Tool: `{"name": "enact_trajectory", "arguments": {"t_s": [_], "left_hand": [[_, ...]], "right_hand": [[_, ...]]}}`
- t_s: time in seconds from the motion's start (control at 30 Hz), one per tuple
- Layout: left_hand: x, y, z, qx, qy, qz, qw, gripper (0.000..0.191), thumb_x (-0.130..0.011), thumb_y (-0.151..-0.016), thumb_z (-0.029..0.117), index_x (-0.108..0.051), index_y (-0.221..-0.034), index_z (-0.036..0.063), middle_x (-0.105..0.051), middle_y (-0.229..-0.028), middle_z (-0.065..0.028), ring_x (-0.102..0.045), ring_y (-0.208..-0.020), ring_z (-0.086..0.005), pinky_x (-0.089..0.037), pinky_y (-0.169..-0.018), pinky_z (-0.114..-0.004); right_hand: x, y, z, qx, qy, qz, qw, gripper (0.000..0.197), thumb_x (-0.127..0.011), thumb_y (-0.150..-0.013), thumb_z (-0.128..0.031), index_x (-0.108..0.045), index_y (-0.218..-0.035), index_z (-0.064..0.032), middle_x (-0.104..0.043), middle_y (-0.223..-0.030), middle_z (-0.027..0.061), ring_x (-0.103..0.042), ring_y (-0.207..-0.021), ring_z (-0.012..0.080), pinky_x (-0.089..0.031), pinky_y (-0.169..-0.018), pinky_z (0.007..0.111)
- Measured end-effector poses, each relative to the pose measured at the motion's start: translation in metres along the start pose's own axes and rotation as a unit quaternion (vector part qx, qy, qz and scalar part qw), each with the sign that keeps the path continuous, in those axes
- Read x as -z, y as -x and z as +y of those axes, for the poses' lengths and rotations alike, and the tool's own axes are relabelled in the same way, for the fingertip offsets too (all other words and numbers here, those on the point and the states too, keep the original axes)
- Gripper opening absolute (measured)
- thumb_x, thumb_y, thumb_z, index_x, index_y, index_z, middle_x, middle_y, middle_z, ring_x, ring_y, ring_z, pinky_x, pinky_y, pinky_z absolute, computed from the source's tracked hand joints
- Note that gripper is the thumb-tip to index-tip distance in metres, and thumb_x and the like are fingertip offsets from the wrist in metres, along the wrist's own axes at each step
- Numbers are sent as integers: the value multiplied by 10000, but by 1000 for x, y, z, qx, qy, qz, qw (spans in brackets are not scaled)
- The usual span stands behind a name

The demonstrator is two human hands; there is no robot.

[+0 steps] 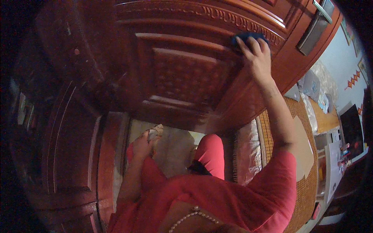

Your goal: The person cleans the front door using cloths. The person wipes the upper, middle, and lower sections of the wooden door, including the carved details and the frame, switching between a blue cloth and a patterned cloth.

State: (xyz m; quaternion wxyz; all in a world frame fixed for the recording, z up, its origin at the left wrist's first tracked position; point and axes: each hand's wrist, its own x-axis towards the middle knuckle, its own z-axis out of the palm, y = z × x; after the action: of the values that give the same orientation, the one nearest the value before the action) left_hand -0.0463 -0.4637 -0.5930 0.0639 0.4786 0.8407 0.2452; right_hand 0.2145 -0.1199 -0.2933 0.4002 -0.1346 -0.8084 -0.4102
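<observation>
A dark blue cloth [236,40] is under the fingers of my right hand [258,58]. The hand presses it to the reddish-brown wooden door [186,38], just below a band of carved loops. Low on the left, my left hand [142,145] grips a small pale crumpled thing [156,132], possibly a cloth or paper. Below the cloth is the door's raised panel [186,75], whose carved surface looks dim. A metal door handle with a plate [314,29] sits to the right of my right hand.
Another dark wooden door leaf or panel [74,145] stands at left. My bent knee [211,151] is close under the door. At right are a woven mat [303,204], a cardboard piece [301,145], clear plastic sheeting [250,145] and a dark screen [352,131].
</observation>
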Motion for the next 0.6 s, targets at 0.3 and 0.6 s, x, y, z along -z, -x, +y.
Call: {"name": "enact_trajectory", "arguments": {"t_s": [0.3, 0.6], "left_hand": [[-2, -23, 12, 58, -1, -34, 998, 474, -614, -812, 315, -483, -1198, 74, -613, -1030, -179, -598, -887, -389, -476, -763, -463], [6, -25, 36, 37, 7, -63, 997, 446, -601, -823, 326, -491, -1171, 69, -613, -1021, -182, -605, -880, -374, -478, -748, -456]], "right_hand": [[-3, 20, 57, -25, 127, 4, 992, 377, -570, -848, -163, -573, -1224, -177, -560, -1085, 109, -518, -983, 329, -453, -780, 389], [-52, -137, -49, 104, -25, 80, 991, 465, -502, -775, -104, -564, -1234, -144, -498, -1243, 76, -420, -1200, 293, -350, -1036, 400]]}}
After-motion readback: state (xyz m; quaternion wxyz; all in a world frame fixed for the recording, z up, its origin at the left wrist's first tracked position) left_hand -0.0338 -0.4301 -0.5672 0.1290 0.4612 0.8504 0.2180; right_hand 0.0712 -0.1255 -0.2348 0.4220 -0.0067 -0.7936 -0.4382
